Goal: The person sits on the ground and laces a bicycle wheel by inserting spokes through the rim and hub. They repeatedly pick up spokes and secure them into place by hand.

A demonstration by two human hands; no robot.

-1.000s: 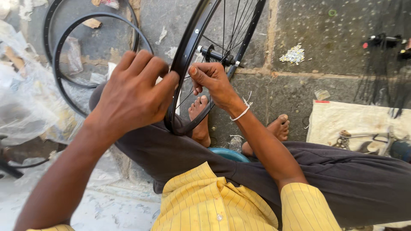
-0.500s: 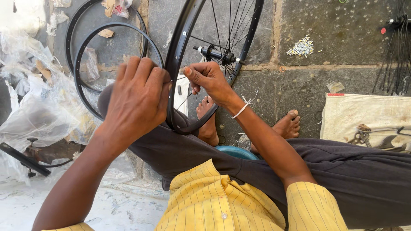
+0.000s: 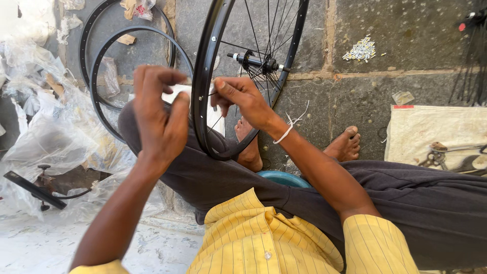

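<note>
- Right now your right hand [image 3: 242, 96] sits inside the black bicycle wheel [image 3: 204, 91], thumb and forefinger pinched on a thin spoke [image 3: 227, 109] close to the rim.
- Your left hand [image 3: 158, 117] hovers just left of the rim, fingers curled loosely with the thumb apart; whether it touches the rim, you cannot tell from this view.
- That wheel stands upright, its lower edge resting on your lap against the dark trousers [image 3: 243, 177], hub [image 3: 253, 62] above your right hand.
- Two bare black rims [image 3: 101, 61] lie on the stone floor to the left, beside crumpled clear plastic [image 3: 45, 142].
- A small pile of pale spoke nipples [image 3: 361, 49] lies well apart, up right.
</note>
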